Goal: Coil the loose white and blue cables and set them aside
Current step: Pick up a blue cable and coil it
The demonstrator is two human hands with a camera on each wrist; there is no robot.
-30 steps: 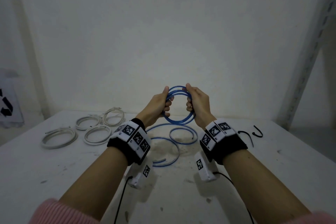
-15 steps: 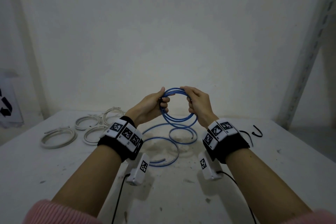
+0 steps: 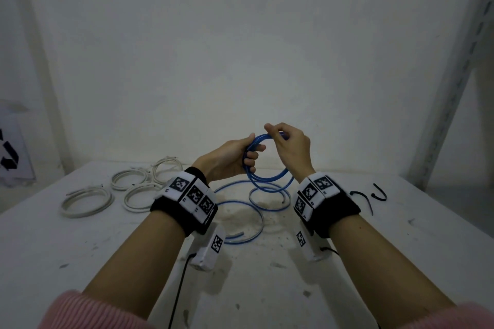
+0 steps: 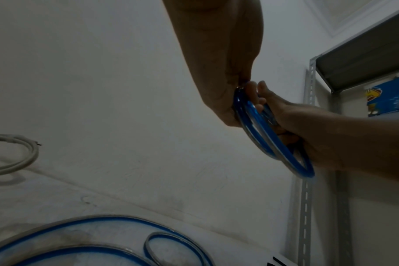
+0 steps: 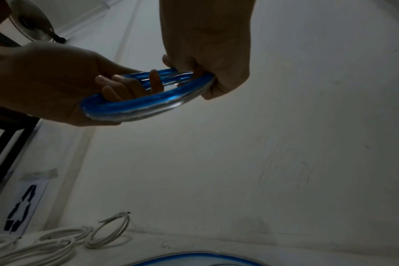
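Note:
I hold a blue cable coil [image 3: 270, 181] upright above the table's middle. My left hand [image 3: 250, 152] grips its left side, fingers curled through the loops [image 5: 137, 106]. My right hand [image 3: 275, 135] pinches the coil's top, close to the left thumb. The rest of the blue cable [image 3: 240, 224] trails down from the coil and lies in loose loops on the table [image 4: 80, 234]. Several coiled white cables [image 3: 88, 201] lie at the far left of the table [image 5: 112, 228].
Black ties [image 3: 379, 193] lie on the white table [image 3: 401, 262] at the far right. A wall stands close behind the table, and a metal shelf upright [image 3: 449, 93] rises at the right. A recycling sign [image 3: 10, 155] leans at the left.
My right hand has moved from the coil's right side up to its top. My left hand has turned and shifted slightly left, still holding the coil.

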